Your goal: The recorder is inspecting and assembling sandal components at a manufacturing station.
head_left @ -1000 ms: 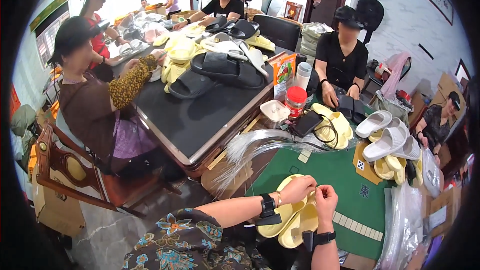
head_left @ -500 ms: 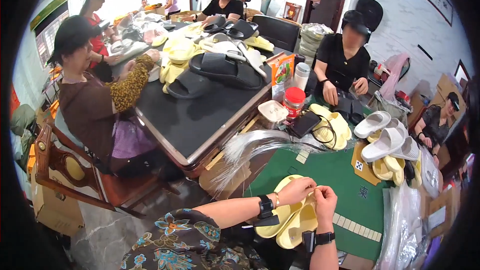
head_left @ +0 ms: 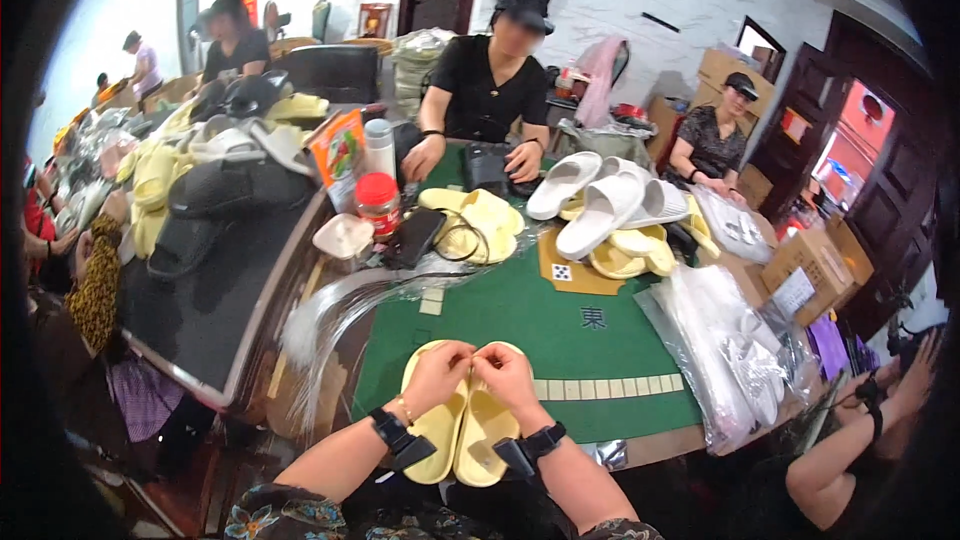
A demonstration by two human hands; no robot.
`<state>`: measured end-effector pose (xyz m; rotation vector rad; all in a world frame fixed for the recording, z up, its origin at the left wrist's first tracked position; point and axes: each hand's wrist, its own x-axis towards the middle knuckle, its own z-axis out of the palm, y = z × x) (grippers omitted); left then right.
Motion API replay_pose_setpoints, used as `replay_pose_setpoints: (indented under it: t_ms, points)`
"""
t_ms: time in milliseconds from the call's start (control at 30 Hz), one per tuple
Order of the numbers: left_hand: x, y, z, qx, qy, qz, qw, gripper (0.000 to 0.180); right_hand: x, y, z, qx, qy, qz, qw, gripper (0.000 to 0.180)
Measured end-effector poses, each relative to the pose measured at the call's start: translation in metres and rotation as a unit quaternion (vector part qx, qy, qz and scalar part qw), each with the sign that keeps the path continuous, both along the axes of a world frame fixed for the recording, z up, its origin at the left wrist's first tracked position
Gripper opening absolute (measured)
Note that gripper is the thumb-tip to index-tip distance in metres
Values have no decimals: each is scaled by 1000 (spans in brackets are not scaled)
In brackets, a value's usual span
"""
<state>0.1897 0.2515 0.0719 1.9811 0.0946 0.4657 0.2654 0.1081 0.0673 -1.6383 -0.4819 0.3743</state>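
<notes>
A pair of pale yellow slippers lies side by side at the table's near edge, the left slipper (head_left: 432,452) touching the right slipper (head_left: 484,437). Over their far ends, my left hand (head_left: 440,378) is closed in a pinch. Fingertip to fingertip beside it, my right hand (head_left: 506,376) pinches too. Whatever thin thing sits between the fingers is too small to make out. A loose bundle of clear, thin plastic strands (head_left: 335,318) spreads over the table's left side, beyond my left forearm.
On the green mat (head_left: 520,320) lies a row of pale tiles (head_left: 610,387). White slippers (head_left: 605,210) are piled farther back, with clear plastic bags (head_left: 710,360) at right. A red-lidded jar (head_left: 377,205) stands back left. Another person's arms (head_left: 850,440) are at the lower right.
My view has swung to the right, showing more of the room's right side. My hands stay pinched together over the yellow slippers, which now point more straight away from me.
</notes>
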Motion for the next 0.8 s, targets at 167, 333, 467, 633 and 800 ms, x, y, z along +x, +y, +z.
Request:
replay_pose_setpoints:
  t_ms: [167,333,467,633,800]
  points:
    - [-1,-1,6,-36,-3,11,999,13,3,-2,-4,45,9,5,999,8]
    - [-2,-1,7,-52,-10,14,998,15,2,-2,-4,71,43,9,997,6]
    - [-3,-1,7,-32,-11,10,999,9,1,-3,-2,36,41,13,998,7]
    - [-2,-1,5,-30,-1,5,1000,8,2,-4,-5,32,14,25,999,8]
    - [-1,0,-2,-26,-3,-2,1000,7,4,0,-14,17,10,30,999,8]
